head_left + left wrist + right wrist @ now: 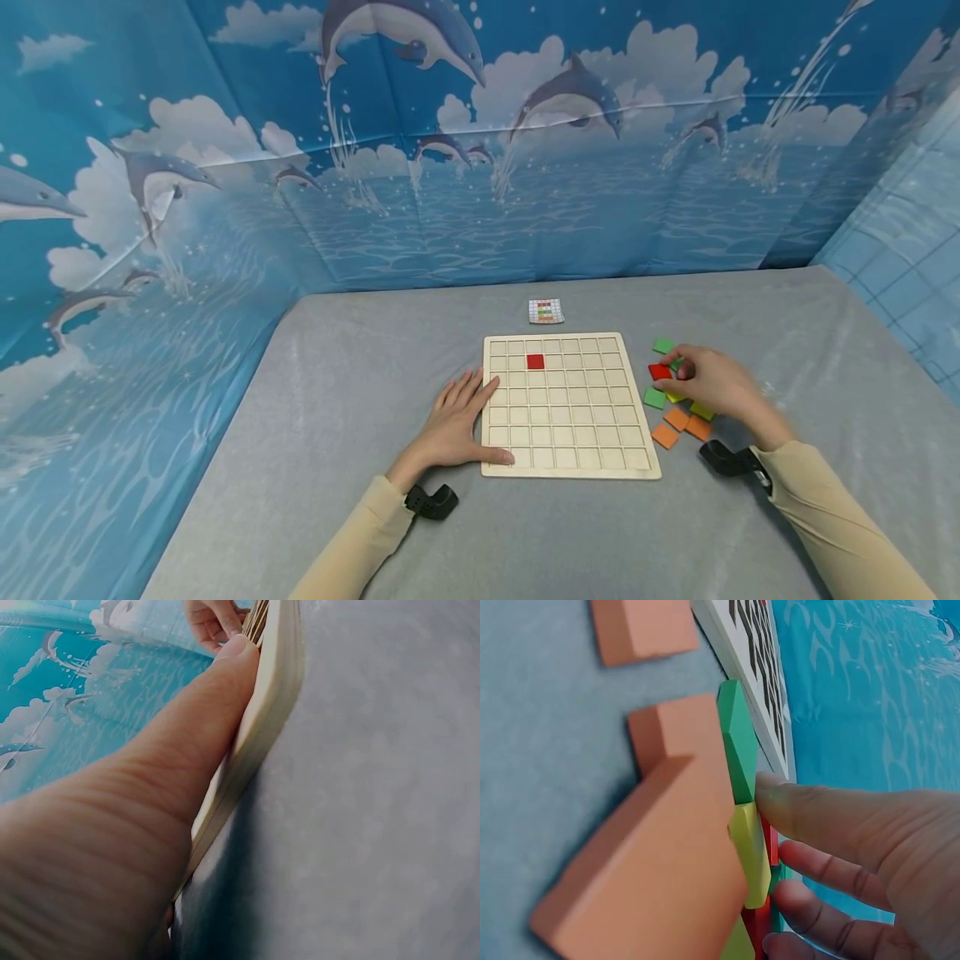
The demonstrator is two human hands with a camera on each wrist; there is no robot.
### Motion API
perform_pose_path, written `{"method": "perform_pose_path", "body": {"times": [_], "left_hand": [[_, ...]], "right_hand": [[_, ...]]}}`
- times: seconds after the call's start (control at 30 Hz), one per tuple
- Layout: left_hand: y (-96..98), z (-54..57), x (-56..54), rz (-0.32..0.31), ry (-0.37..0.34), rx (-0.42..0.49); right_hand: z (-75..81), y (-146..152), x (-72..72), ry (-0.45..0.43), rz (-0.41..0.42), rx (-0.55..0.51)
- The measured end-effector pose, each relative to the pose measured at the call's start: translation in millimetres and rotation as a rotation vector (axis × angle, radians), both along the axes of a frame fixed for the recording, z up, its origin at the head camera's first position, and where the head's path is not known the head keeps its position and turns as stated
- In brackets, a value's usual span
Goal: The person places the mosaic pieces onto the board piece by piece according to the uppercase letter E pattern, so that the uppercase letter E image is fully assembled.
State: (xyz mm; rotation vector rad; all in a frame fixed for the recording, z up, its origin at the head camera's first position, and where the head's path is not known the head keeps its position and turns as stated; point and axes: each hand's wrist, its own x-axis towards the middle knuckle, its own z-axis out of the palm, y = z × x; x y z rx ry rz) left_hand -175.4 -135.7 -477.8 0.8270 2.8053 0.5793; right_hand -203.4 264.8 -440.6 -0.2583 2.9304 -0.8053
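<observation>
A pale wooden grid board lies flat, with one red tile in a cell of its second row. My left hand rests on the board's left edge, fingers spread and thumb on the near-left corner; the left wrist view shows that thumb along the board's rim. Right of the board, my right hand pinches another red tile between thumb and fingertips at the loose tiles. In the right wrist view this red tile is partly hidden behind the thumb.
Around the right hand lie green tiles, yellow tiles and orange tiles, some overlapping. A small card with a coloured grid pattern lies beyond the board. A dolphin-print curtain hangs behind the grey tabletop.
</observation>
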Motion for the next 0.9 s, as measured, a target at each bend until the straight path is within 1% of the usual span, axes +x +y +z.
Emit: {"method": "perform_pose_path", "body": {"times": [0.13,0.37,0.53,0.7,0.9], "left_hand": [[0.4,0.7,0.1,0.001,-0.005,-0.003],[0.6,2.4,1.0,0.002,-0.008,0.002],[1.1,2.7,1.6,0.004,-0.012,0.017],[1.0,3.2,2.2,0.003,-0.012,0.028],[0.5,4.1,2.4,-0.005,-0.010,0.038]], "right_hand": [[-0.3,0.8,-2.1,-0.009,0.010,-0.009],[-0.5,3.3,-7.5,-0.057,0.011,-0.023],[-0.6,3.6,-8.9,-0.053,0.026,-0.014],[-1.5,2.5,-9.4,-0.054,0.018,0.012],[-1.1,-0.1,-6.6,-0.040,0.001,0.009]]}}
